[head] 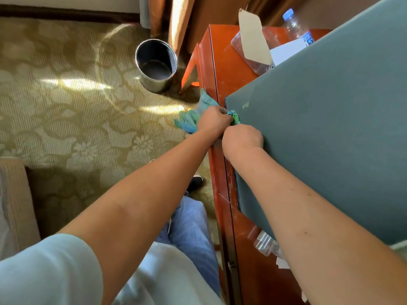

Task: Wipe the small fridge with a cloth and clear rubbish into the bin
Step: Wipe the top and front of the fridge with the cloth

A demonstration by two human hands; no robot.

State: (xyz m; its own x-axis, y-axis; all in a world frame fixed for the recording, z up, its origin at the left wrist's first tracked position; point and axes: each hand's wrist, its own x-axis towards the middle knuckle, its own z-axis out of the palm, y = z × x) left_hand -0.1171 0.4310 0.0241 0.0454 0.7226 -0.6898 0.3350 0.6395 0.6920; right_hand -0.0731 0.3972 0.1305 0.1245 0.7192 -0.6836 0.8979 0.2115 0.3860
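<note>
The small grey-green fridge (326,119) stands on a red-brown wooden cabinet (222,69) at the right. My left hand (214,119) grips a blue-green cloth (189,119) at the fridge's front left corner, with cloth hanging down beside the cabinet. My right hand (242,139) is curled at the fridge's left edge just below the left hand; what its fingers hold is hidden. A round metal bin (156,64) stands on the carpet to the left of the cabinet. Behind the fridge lie a plastic bottle (296,25), a clear bag with a cardboard tag (253,40) and white paper (286,51).
Patterned beige carpet (77,95) covers the floor at left. Brown curtains (176,16) hang behind the bin. A crumpled clear plastic piece (265,243) lies on the cabinet below the fridge. My jeans leg (189,230) and shoe (195,182) are beside the cabinet. Upholstered furniture (13,203) sits at far left.
</note>
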